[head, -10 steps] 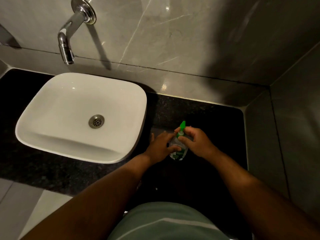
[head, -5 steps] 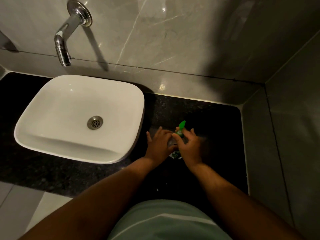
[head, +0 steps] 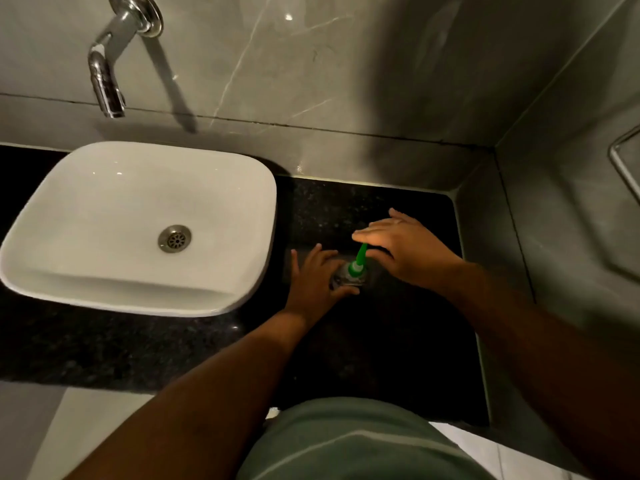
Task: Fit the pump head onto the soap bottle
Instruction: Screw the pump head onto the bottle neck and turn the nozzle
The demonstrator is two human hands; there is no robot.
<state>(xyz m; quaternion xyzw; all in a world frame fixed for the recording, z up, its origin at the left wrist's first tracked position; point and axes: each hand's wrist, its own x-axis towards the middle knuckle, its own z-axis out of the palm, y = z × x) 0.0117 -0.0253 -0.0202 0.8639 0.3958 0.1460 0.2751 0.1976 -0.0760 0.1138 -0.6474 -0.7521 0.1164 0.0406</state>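
Two hands: left hand (head: 313, 278) grips upright soap bottle (head: 348, 277), nozzle of pump head (head: 358, 259) pointing away; right hand (head: 403, 242) fingers spread.

Down on the black speckled stone surface (head: 398, 341), the left hand (head: 313, 280) wraps around the clear plastic soap bottle (head: 349, 280), which stands upright just right of the white square ceramic basin (head: 104, 278). The green plastic pump head (head: 358, 261) sits on the bottle's neck, spout pointing away, and the right hand (head: 405, 245) spreads flat with fingers loose just above it. A chrome wall tap (head: 107, 77) hangs over the basin.
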